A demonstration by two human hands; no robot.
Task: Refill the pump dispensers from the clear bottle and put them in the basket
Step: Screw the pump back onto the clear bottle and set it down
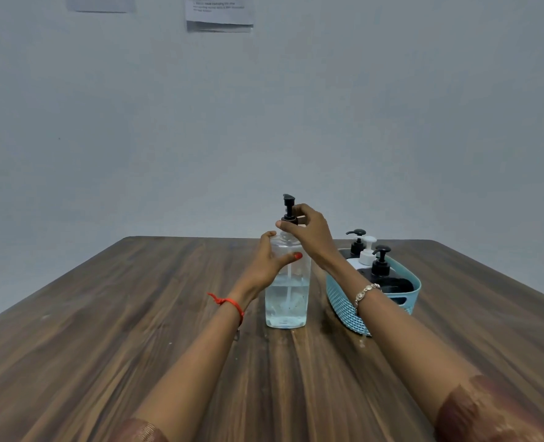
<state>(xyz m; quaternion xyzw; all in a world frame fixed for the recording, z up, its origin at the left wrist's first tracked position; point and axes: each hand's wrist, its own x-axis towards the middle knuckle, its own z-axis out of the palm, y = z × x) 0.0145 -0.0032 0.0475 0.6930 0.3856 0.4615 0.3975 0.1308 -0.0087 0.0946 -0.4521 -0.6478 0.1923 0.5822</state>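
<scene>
Your left hand (269,260) wraps the upper part of the clear bottle (287,298), fingers curled around its far side and the thumb, with a red-painted nail, lying across the front; that grip is closed on the bottle. The bottle stands upright on the tabletop (136,314), around the middle and closer to the far edge than to you, with clear liquid filling roughly its lower half and a thin tube running down inside it.

Your right hand (310,229) reaches over from the right and pinches the dark collar of the black pump top (288,208) at the bottle's neck, fingertips pressed together on it. The pump's nozzle sticks up above your fingers.

Just to the right of the bottle sits the light blue basket (344,304), toward the right side of the tabletop and partly hidden behind your right forearm. Three pump dispensers stand upright inside it: a dark one with a black pump (356,242) at the back, a white one (367,250) in the middle, and a black one (382,269) nearest you.

A red thread (229,303) circles your left wrist and a silver bracelet (364,293) your right.
</scene>
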